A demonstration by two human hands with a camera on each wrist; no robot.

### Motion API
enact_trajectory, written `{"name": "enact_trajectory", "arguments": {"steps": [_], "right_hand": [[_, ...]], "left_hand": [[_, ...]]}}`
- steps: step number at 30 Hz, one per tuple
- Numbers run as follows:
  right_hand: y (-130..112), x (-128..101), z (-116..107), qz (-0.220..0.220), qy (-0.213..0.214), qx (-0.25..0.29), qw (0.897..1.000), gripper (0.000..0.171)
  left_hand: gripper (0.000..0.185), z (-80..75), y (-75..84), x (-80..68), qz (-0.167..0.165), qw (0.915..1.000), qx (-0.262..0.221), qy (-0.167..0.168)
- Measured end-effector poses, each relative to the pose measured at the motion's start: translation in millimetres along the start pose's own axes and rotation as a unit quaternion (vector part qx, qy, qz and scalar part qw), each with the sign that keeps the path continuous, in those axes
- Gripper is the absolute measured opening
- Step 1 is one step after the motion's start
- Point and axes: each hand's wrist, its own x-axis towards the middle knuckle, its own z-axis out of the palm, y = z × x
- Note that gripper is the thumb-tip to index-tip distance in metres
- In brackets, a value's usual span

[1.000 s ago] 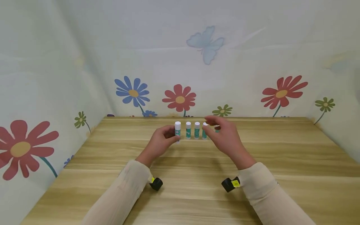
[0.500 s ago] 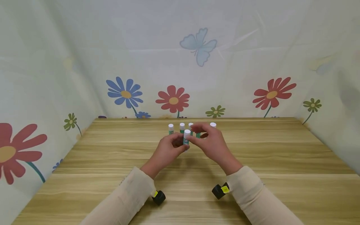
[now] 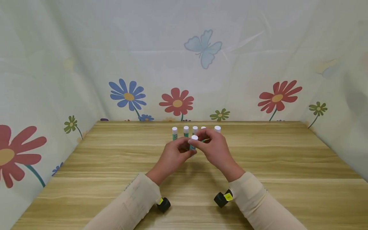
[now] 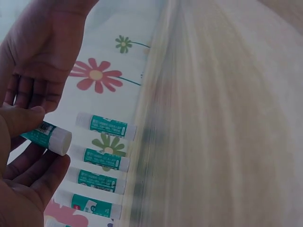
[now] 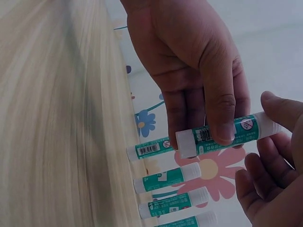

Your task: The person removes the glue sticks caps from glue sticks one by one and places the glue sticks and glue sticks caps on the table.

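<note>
My left hand grips a glue stick with a green label, thumb along one side of the barrel and fingers behind it. The stick stands nearly upright above the table, white cap on top. My right hand has its thumb and fingertips around that cap; in the right wrist view, the thumb tip lies at the cap's edge. Behind the hands, several similar glue sticks stand in a row, among them the leftmost glue stick and the rightmost glue stick. The hands partly cover the row.
The wood-grain table reaches back to a pale wall cloth printed with flowers and a butterfly. Below each sleeve sits a small black wrist camera, the left camera and the right camera.
My left hand has brought the held glue stick rightward and nearer to me, out of the row. My right hand has come left to meet it and now grasps the cap.
</note>
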Motion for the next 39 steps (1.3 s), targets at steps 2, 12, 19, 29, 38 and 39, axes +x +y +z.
{"name": "enact_trajectory", "arguments": {"steps": [2,12,19,29,38,39], "right_hand": [[-1,0,-1,0.001,-0.001,0.004,1.000,0.028],[1,1,-8,-0.056,-0.030,-0.014,0.998,0.023],[3,0,-12,-0.092,-0.075,0.002,0.993,0.030],[4,0,-6,-0.046,-0.044,0.016,0.998,0.038],[2,-3,-1,-0.001,-0.021,0.017,1.000,0.035],[1,-3,-2,-0.005,-0.021,0.013,1.000,0.032]], "left_hand": [[0.030,0.0,0.3,-0.5,0.004,1.0000,-0.002,-0.001],[0.036,-2.8,1.7,-0.9,0.010,0.9988,-0.026,-0.041],[0.036,-3.3,1.9,0.0,0.013,0.9982,-0.028,-0.051],[0.029,-4.5,3.2,-0.9,0.010,0.9985,-0.035,-0.040],[0.025,-1.9,2.4,-1.8,0.007,0.9987,-0.029,-0.042],[0.025,-1.8,2.3,-1.7,0.007,0.9987,-0.028,-0.043]]}}
